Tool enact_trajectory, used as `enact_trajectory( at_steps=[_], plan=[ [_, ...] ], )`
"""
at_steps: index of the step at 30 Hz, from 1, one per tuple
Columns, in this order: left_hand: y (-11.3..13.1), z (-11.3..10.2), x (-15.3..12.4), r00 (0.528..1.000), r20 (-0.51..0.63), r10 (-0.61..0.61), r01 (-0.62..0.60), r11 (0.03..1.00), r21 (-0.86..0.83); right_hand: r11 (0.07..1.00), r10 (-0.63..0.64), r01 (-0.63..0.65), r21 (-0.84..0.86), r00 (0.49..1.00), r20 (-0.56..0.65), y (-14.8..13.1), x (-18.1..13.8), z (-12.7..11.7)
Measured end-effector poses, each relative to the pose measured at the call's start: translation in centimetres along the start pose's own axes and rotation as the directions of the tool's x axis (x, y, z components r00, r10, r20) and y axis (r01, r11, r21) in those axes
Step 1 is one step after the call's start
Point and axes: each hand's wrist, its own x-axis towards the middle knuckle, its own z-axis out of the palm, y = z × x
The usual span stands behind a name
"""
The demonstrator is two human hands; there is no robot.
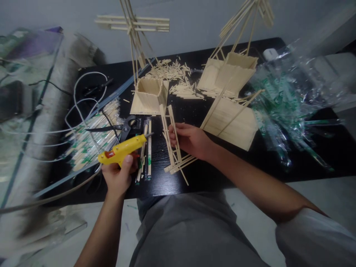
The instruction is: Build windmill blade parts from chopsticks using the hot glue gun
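My left hand is closed around the handle of a yellow hot glue gun, its dark nozzle pointing right. Above the table, my right hand is closed on a small ladder-like frame of wooden sticks. More thin sticks cross at the frame's lower end, and one sticks out toward the table's front edge. Between the hands lie wrapped chopsticks. A pair of black-handled cutters rests just behind the glue gun. Right of my right hand is a flat wooden panel with loose sticks across it.
Two stick-built windmill-like models stand at the back of the black table. Cut stick pieces are heaped between them. Green-marked plastic wrappers cover the right side. Packaged chopsticks and white cables lie left.
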Motion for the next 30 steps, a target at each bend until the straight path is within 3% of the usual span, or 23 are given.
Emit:
enact_trajectory(
  at_steps=[6, 11, 15, 20, 25, 30],
  plan=[
    [2.5, 0.4, 1.7, 0.969, 0.098, -0.226, 0.229, 0.973, -0.025, 0.998, -0.027, 0.025, -0.061, 0.999, -0.026, 0.4, 0.1, -0.3],
    [3.6, -0.8, 3.9, 0.943, 0.090, -0.319, 0.303, 0.940, 0.155, 0.995, -0.021, 0.020, -0.094, 1.000, -0.008, 0.7, -0.1, -0.3],
    [4.1, -1.9, 6.4, 0.933, 0.034, -0.359, 0.307, 0.840, 0.448, 0.993, -0.037, 0.038, -0.112, 0.999, 0.006, 0.9, -0.1, -0.3],
    [5.1, -2.5, 8.9, 0.929, -0.030, -0.369, 0.255, 0.577, 0.776, 0.990, -0.041, 0.042, -0.137, 0.999, 0.010, 0.9, -0.1, -0.3],
    [6.2, -2.2, 9.4, 0.931, 0.005, -0.364, 0.163, 0.429, 0.888, 0.989, -0.037, 0.037, -0.142, 0.999, 0.006, 0.9, -0.3, -0.3],
    [5.9, -2.5, 9.4, 0.924, 0.051, -0.379, 0.115, 0.404, 0.907, 0.989, -0.004, 0.006, -0.148, 1.000, 0.013, 1.0, -0.3, -0.3]
  ],
)
